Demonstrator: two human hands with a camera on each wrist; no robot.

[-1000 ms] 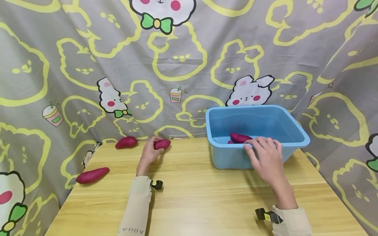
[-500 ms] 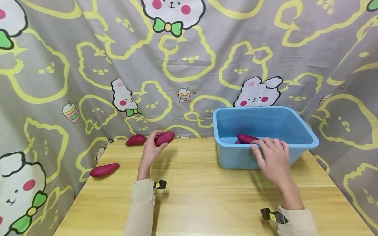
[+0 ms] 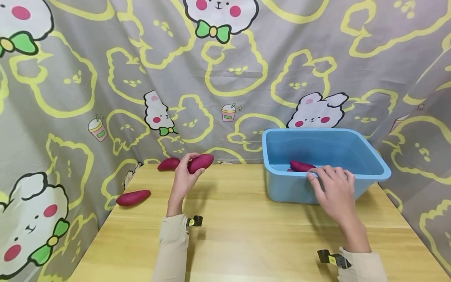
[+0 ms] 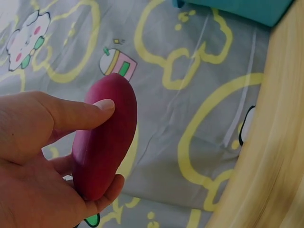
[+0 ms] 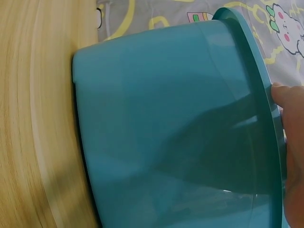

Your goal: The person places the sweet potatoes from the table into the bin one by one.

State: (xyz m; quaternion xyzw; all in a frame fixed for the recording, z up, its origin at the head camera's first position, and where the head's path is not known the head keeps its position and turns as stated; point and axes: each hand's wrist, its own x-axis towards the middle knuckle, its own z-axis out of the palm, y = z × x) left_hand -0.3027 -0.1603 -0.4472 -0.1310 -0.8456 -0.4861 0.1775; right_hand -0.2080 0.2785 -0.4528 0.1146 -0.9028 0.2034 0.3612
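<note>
My left hand grips a purple-skinned sweet potato above the back edge of the table. In the left wrist view, the thumb lies across the front of the sweet potato and fingers curl behind it. At the right, my right hand holds the near rim of a blue plastic tub, fingers bent over the edge. The right wrist view has the thumb at the rim of the tub. Inside, a sweet potato shows, with part of another beneath it.
Behind the left hand, another sweet potato lies by the back edge of the wooden table. A longer sweet potato rests near the left edge. A patterned curtain hangs close behind the table and along its sides.
The left hand has lifted its sweet potato off the table. The right hand has stayed on the tub's rim. The head view has turned slightly left.
</note>
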